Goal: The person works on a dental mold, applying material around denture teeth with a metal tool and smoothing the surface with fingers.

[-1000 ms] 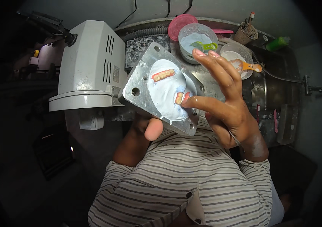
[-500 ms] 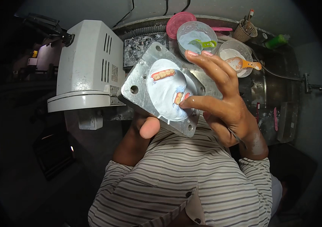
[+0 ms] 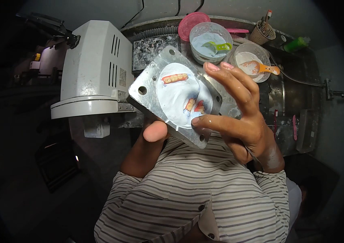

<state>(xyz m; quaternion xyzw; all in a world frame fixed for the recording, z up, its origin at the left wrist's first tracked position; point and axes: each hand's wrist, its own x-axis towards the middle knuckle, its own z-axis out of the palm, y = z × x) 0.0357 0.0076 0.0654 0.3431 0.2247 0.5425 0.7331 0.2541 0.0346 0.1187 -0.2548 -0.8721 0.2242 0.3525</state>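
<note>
A square metal denture flask (image 3: 144, 79) is held tilted in front of my chest. Smooth pale plaster (image 3: 174, 101) fills its round middle. Embedded there are a row of artificial teeth in pink wax (image 3: 175, 78) and two smaller tooth pieces (image 3: 189, 105) near the lower right, with bluish plaster around them. My left hand (image 3: 155, 131) grips the flask from below; only its thumb and part of the palm show, the other fingers being hidden. My right hand (image 3: 240, 117) has one fingertip on the plaster just below the smaller teeth, its upper fingers stretched out and apart.
Behind the flask stand a tub of pale blue powder (image 3: 198, 41) with a green scoop (image 3: 223, 47) and a tub of white powder (image 3: 246, 52) with an orange scoop (image 3: 269, 69). A white vented machine (image 3: 91, 65) is at left. A tap (image 3: 335, 94) juts from the right wall.
My right fingertip has slid down the plaster, off the smaller teeth, uncovering the pink piece beside them. My right hand is slightly lower, and the flask has tilted a little.
</note>
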